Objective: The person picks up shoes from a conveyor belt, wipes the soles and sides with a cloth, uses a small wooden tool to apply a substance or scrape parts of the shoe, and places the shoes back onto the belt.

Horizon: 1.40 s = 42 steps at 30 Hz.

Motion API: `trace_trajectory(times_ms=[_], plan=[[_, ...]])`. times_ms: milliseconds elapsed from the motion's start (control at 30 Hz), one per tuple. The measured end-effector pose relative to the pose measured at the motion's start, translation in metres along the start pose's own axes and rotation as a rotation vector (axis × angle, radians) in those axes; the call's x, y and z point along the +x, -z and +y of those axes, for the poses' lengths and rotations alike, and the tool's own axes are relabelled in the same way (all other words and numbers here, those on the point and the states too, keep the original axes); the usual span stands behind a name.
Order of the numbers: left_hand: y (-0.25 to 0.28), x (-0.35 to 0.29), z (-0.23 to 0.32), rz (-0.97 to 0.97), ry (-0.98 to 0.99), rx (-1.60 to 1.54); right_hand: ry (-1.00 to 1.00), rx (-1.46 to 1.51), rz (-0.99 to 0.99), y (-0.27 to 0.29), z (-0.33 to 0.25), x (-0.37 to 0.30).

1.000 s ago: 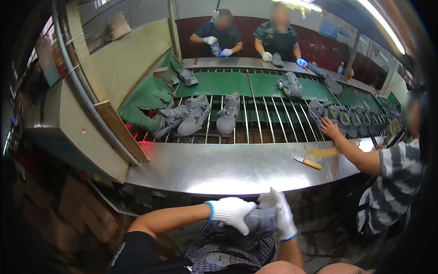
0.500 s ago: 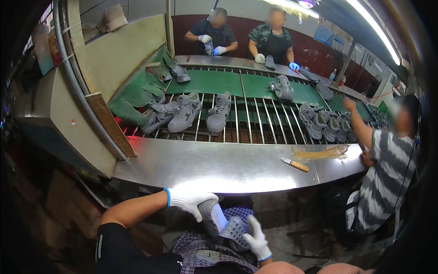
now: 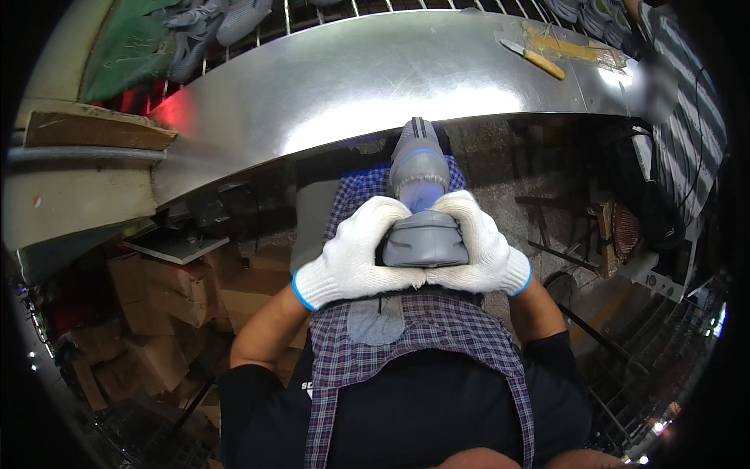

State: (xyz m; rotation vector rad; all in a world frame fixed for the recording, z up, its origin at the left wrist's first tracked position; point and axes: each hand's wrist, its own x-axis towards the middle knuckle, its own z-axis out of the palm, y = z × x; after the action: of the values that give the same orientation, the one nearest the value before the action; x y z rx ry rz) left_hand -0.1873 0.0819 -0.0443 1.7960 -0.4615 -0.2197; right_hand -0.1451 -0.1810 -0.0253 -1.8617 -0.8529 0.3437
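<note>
Both of my hands, in white knitted gloves with blue cuffs, grip a grey shoe (image 3: 426, 244) above my lap. My left hand (image 3: 355, 254) wraps its near end from the left. From the right, my right hand (image 3: 484, 248) does the same, and the fingertips of both nearly meet below it. The shoe points away from me, its far end close to the bench edge. Between its two ends a pale bluish surface shows; whether the sole is bent away there I cannot tell. Under the shoe lies my checked apron (image 3: 437, 324).
Ahead runs a shiny metal bench (image 3: 336, 70) with a wooden-handled knife (image 3: 535, 61) on it. Grey shoes (image 3: 195, 35) sit on the rack beyond. Cardboard boxes (image 3: 180, 293) are piled at left. A person in a striped shirt (image 3: 699, 117) is at right, near a wooden stool (image 3: 608, 234).
My view has tipped down toward my lap. My right hand has moved from the shoe's sole to its near end, opposite my left, and the shoe now points straight away from me.
</note>
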Motion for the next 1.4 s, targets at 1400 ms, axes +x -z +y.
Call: trace_trajectory(times_ms=[1400], plan=[[0.017,0.027,-0.02,0.204,0.431,-0.109,-0.543,0.723,-0.039,-0.002,0.108,-0.049]])
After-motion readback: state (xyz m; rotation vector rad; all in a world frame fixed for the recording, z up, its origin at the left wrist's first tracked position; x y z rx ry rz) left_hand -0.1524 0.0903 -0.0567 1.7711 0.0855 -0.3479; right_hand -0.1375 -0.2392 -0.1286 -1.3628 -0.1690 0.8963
